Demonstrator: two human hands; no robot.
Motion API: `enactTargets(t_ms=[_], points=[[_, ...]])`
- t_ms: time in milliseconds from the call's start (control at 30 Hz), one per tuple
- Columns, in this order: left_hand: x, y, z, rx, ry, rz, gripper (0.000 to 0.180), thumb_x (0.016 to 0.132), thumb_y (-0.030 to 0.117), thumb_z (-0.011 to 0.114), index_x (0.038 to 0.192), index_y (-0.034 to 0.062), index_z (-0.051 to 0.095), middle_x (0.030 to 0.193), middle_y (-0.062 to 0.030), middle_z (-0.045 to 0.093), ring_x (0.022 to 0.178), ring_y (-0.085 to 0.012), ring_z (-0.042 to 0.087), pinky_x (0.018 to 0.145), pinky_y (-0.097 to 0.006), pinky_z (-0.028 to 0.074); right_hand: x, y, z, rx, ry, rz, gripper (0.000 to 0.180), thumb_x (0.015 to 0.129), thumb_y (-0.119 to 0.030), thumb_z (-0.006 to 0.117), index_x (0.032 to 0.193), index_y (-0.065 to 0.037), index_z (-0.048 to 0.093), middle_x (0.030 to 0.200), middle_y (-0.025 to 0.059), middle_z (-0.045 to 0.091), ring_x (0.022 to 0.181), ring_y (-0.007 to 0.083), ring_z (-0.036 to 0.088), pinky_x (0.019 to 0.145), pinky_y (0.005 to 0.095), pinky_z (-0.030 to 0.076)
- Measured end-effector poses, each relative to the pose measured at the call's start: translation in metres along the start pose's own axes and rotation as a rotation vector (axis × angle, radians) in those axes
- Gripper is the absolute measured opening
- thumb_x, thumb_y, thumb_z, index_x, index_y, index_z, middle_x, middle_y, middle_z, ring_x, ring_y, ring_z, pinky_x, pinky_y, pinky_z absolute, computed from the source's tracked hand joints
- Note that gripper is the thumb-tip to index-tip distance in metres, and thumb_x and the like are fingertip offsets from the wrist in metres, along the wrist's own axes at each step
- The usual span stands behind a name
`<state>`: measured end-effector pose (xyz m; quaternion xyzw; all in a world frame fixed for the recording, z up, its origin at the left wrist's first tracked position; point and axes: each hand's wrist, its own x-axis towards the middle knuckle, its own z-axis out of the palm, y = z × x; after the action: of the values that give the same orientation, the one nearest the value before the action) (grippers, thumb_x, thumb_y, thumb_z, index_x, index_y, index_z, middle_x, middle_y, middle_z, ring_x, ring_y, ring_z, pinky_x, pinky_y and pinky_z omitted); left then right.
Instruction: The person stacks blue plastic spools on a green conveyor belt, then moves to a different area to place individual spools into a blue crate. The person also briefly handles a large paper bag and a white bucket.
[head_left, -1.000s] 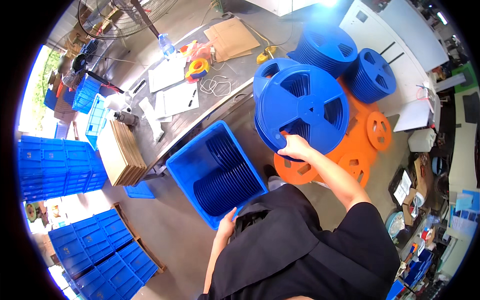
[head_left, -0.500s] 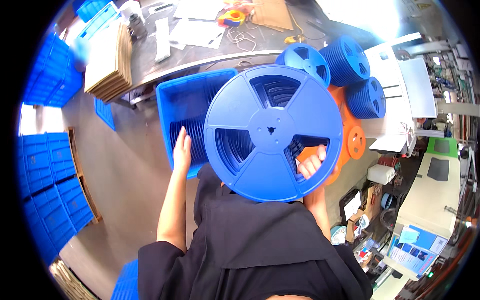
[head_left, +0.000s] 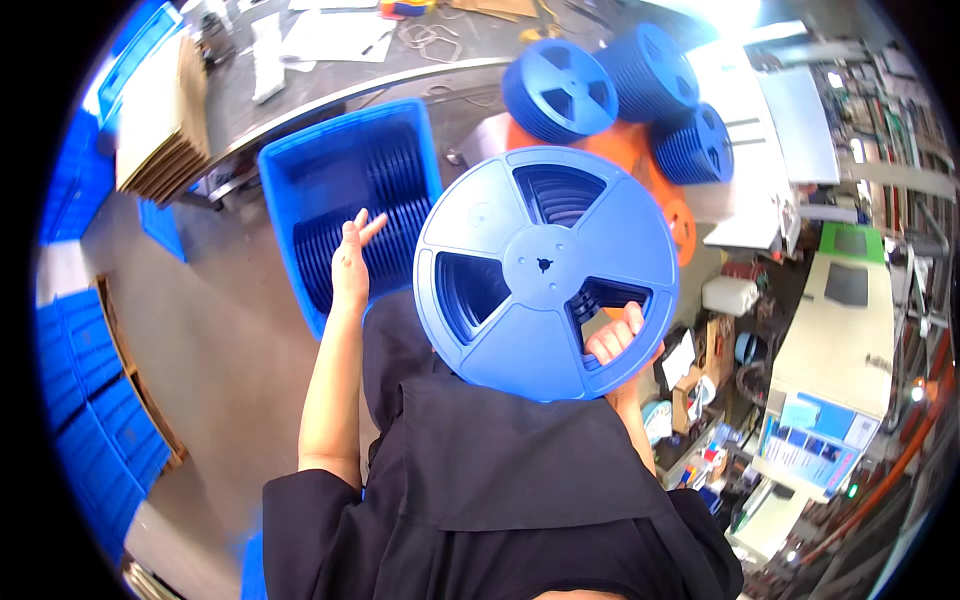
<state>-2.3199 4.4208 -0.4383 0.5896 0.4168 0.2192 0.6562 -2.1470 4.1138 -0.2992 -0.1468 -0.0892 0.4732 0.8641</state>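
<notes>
A stack of blue plastic reels (head_left: 541,345) is held up in front of me, its top reel facing me with a small centre hole and three window openings. Through the lower right window curl the fingers of my right hand (head_left: 616,336), closed round the stack's edge. My left hand (head_left: 352,262), fingers spread and holding nothing, is over a blue bin (head_left: 290,140). Rows of dark blue reels (head_left: 387,215) stand on edge in that bin. Whether my left fingertips touch them, I cannot tell.
More blue reel stacks (head_left: 560,92) stand on an orange surface (head_left: 622,150) at the far right. Beyond the bin runs a dark workbench (head_left: 335,82) with papers and stacked cardboard (head_left: 165,120). Blue crates (head_left: 85,370) line the left, a beige machine (head_left: 835,345) the right.
My left hand has spread its fingers. The bin, bench and far stacks sit farther left and higher in view. My right hand still holds the reel stack, which is tilted slightly differently.
</notes>
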Motion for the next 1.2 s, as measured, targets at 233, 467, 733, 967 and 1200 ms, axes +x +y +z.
enactTargets(t_ms=[233, 467, 733, 967, 1200], points=[[0.008, 0.003, 0.079, 0.02, -0.245, -0.07, 0.074, 0.097, 0.052, 0.017, 0.098, -0.0002, 0.069, 0.133, -0.0181, 0.048, 0.131, -0.029, 0.036, 0.112, -0.039, 0.013, -0.045, -0.052, -0.043, 0.114, 0.106, -0.239, 0.032, 0.08, -0.031, 0.068, 0.088, -0.011, 0.044, 0.06, -0.0046, 0.035, 0.053, 0.0091, 0.033, 0.053, 0.0269, 0.029], [0.043, -0.023, 0.203, 0.233, -0.329, -0.152, 0.058, 0.098, 0.045, 0.029, 0.116, 0.0001, 0.061, 0.125, -0.0123, 0.057, 0.118, -0.0249, 0.049, 0.105, -0.033, 0.029, -0.072, -0.149, -0.106, 0.102, 0.237, -0.356, 0.035, 0.079, -0.037, 0.067, 0.087, -0.013, 0.043, 0.061, -0.0045, 0.033, 0.055, 0.01, 0.032, 0.055, 0.0269, 0.028], [0.118, -0.072, 0.477, 0.767, -0.774, 0.139, 0.032, 0.089, 0.024, 0.051, 0.112, 0.0054, 0.062, 0.108, -0.0134, 0.064, 0.103, -0.0289, 0.059, 0.09, -0.035, 0.045, -0.11, -0.268, -0.172, 0.136, 0.485, -0.535, 0.036, 0.08, -0.039, 0.063, 0.084, -0.015, 0.036, 0.062, -0.0027, 0.032, 0.058, 0.0126, 0.031, 0.057, 0.03, 0.028], [0.173, -0.202, 0.746, 1.125, -0.963, 0.228, 0.045, 0.088, 0.043, 0.048, 0.13, 0.0274, 0.05, 0.148, -0.0187, 0.019, 0.137, -0.0386, 0.012, 0.11, -0.047, 0.021, -0.149, -0.321, -0.186, 0.002, 0.828, -0.541, 0.036, 0.077, -0.038, 0.063, 0.083, -0.014, 0.037, 0.058, -0.0024, 0.028, 0.051, 0.0121, 0.029, 0.052, 0.0306, 0.027], [0.174, -0.178, 0.837, 1.301, -0.896, 0.122, 0.049, 0.092, 0.043, 0.043, 0.137, 0.0252, 0.041, 0.153, -0.0112, 0.007, 0.142, -0.029, -0.002, 0.112, -0.051, 0.004, -0.163, -0.328, -0.206, 0.054, 0.951, -0.527, 0.035, 0.076, -0.038, 0.064, 0.082, -0.015, 0.038, 0.057, -0.0023, 0.028, 0.052, 0.0124, 0.028, 0.053, 0.031, 0.026]])
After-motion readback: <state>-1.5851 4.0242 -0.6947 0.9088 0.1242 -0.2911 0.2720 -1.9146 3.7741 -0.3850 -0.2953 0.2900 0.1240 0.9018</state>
